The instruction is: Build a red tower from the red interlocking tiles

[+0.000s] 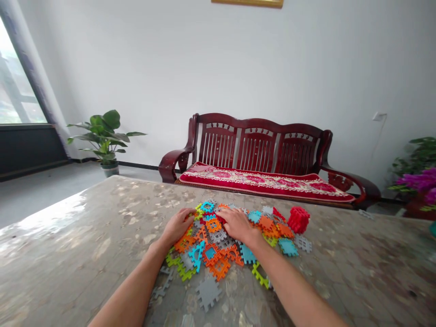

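A spread of interlocking plastic tiles (pixel 213 225) in orange, blue, green, grey and red lies on the table in front of me. My left hand (pixel 178 225) rests on the left edge of this pile, fingers extended over some green and orange tiles. On the far middle of the pile lies my right hand (pixel 236 223), its fingers stretched out and a red tile (pixel 220 218) at the fingertips. Neither hand visibly grips a tile. To the right of the pile stands a red cube (pixel 299 220) built from such tiles. A grey tile (pixel 208 293) lies nearest to me.
The patterned table (pixel 112 236) carries a separate grey tile (pixel 366 214) at the far right. Behind it stands a dark red wooden bench (pixel 258 147) with a red floral cover. A potted plant (pixel 108 136) is on the floor at left; purple flowers (pixel 420 181) are at right.
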A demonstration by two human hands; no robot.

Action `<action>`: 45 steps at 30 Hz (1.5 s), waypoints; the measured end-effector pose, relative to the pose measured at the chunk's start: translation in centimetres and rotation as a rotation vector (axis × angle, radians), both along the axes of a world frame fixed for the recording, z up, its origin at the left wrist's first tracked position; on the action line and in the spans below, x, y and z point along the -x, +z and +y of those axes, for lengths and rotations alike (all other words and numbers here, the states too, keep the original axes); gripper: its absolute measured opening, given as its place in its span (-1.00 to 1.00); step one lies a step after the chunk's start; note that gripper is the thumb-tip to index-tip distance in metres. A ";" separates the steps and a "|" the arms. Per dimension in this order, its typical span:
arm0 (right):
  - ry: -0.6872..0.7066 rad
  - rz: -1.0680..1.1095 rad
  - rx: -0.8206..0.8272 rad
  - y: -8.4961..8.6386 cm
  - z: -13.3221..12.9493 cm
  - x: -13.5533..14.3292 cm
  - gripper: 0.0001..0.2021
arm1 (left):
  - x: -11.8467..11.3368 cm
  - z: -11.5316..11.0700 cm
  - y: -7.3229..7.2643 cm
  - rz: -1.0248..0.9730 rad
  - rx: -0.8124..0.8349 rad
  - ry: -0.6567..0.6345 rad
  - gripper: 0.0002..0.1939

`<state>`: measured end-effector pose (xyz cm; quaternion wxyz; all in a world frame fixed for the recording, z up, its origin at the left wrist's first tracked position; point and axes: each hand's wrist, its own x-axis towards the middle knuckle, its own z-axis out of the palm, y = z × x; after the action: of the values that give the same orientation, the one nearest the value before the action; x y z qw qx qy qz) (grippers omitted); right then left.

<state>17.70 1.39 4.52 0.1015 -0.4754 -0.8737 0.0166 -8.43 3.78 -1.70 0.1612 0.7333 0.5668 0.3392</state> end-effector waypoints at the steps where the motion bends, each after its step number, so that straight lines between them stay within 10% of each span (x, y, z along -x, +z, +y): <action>1: -0.020 0.022 -0.018 -0.1 -0.1 0.1 -0.55 | 0.0 0.0 0.0 0.000 0.001 0.001 -0.60; 12: -0.532 0.685 -0.196 -2.2 -1.3 -7.9 -0.58 | 0.3 0.5 -0.4 -0.001 0.007 -0.001 -0.62; 18: -0.599 0.633 -0.259 -4.4 -1.0 -13.4 -0.61 | 0.4 0.6 -0.6 -0.017 -0.006 -0.005 -0.63; 33: -0.580 0.227 -0.287 -4.3 -2.9 -11.8 -0.57 | 0.6 0.6 -0.7 -0.005 0.010 -0.020 -0.63; 45: -0.567 0.312 -0.414 -4.1 -3.4 -11.4 -0.62 | 0.8 0.8 -1.0 -0.025 -0.001 -0.026 -0.64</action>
<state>29.06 -1.98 0.47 0.3277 -0.6594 -0.6665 -0.1165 -9.25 4.54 -2.68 0.1724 0.7365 0.5550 0.3462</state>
